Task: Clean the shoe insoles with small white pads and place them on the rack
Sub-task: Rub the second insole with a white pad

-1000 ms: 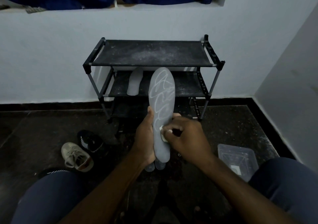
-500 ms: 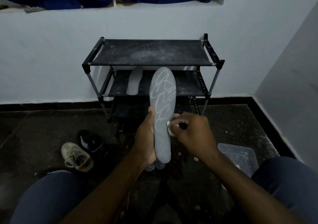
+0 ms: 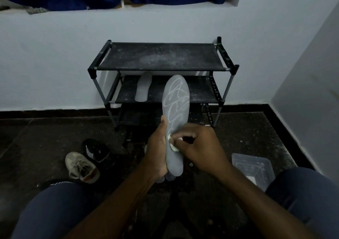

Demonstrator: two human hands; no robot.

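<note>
Left hand [image 3: 157, 150] has a grip on the grey insole [image 3: 175, 121], upright; right hand [image 3: 200, 148] pinches a white pad [image 3: 171, 143] against it. Clear tub [image 3: 252, 167] off right, contents unclear.

Your single head view: looks forward and down from above knees, hands [image 3: 183, 147] close at centre, rack [image 3: 161, 70] farther off against far wall.

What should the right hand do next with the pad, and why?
Probably slide the white pad upward along the insole. The right hand presses it low down, while pale scribble marks cover the upper part; the left hand holds the insole upright.
</note>
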